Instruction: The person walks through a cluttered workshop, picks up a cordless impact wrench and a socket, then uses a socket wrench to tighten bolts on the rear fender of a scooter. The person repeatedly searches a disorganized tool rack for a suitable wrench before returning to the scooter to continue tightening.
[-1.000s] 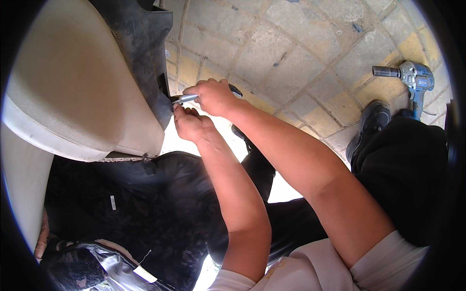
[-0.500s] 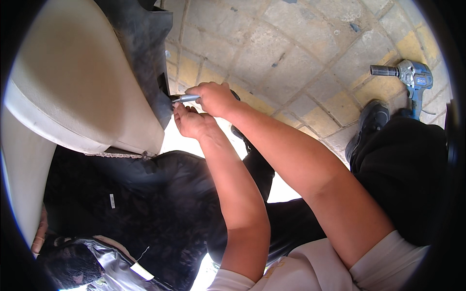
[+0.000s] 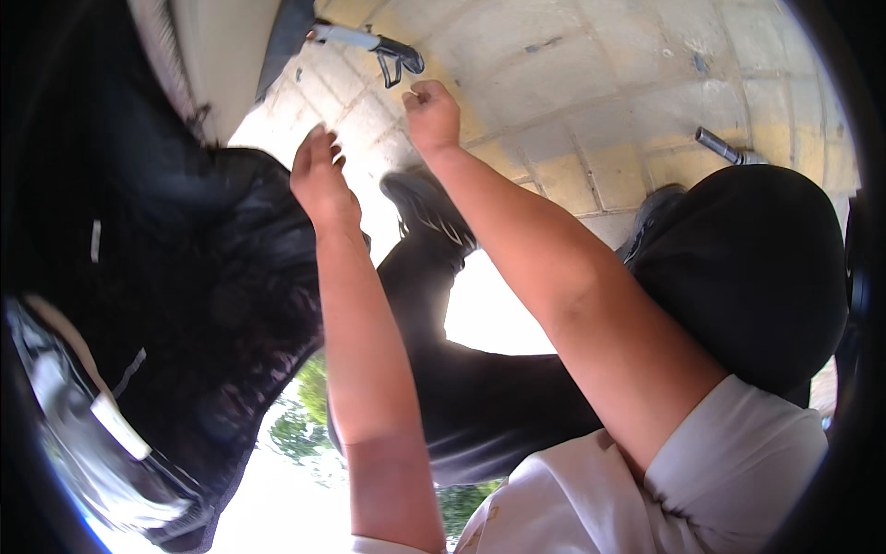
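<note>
My left hand (image 3: 324, 175) is raised beside the pale seat part (image 3: 231, 60), fingers apart and holding nothing. My right hand (image 3: 434, 116) is farther right, fingers curled in; anything within them is too small or hidden to tell. Just beyond it a hand tool with a grey shaft, black end and looped black lever (image 3: 374, 46) sticks out from the dark edge of the pale part. A gap shows between my right hand and this tool. The black fabric cover (image 3: 175, 240) spreads below the pale part on the left.
A tool's dark metal socket (image 3: 720, 145) shows on the paving (image 3: 591, 92) at the right, partly behind my knee (image 3: 757, 268). My shoe (image 3: 425, 208) is below my hands. A shiny silvery sheet with a white tag (image 3: 120, 427) hangs at lower left.
My right hand has let go of the grey tool and drawn back. My left hand has come off the dark edge and opened. The view has shifted, so the scene sits higher and farther left.
</note>
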`<state>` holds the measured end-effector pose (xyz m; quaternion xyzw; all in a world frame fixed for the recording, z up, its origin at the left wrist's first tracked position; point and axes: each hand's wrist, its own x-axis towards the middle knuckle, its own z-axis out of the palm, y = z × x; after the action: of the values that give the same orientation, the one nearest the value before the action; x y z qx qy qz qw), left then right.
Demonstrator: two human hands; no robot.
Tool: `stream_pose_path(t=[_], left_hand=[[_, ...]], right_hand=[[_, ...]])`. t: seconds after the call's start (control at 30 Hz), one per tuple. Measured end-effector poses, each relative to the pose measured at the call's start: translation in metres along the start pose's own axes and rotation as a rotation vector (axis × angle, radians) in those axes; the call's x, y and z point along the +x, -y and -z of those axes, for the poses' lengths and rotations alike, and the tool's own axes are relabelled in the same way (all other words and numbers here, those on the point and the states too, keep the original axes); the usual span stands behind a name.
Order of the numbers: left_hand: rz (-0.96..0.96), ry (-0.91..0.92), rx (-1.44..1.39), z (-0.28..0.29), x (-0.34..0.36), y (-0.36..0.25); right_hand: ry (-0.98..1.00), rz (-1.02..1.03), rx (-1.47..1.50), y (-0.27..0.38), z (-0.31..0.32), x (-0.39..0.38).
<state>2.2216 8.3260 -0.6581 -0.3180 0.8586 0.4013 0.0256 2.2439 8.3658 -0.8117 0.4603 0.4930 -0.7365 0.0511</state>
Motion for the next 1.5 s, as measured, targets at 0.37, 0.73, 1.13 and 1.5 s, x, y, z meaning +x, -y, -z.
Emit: stream_pose_path(t=[0.37,0.73,1.13,1.5], left_hand=[[-0.205,0.990,0.644,0.002,-0.034,0.133],[-0.567,1.471,0.613,0.208,-0.124,0.115],[-1.089,0.726,0.504,0.314,-0.132,0.103],[-0.004,0.316,0.203,0.487,-0.260,0.035]], right_hand=[[0.254,0.262,-0.268,0.008,0.056,0.070],[1.235,0.825,-2.066,0.143,0.044,-0.045],[0.728,1.036,-1.480,0.198,0.172,-0.179],[1.104,0.362,-1.332,0.211,0.128,-0.502]])
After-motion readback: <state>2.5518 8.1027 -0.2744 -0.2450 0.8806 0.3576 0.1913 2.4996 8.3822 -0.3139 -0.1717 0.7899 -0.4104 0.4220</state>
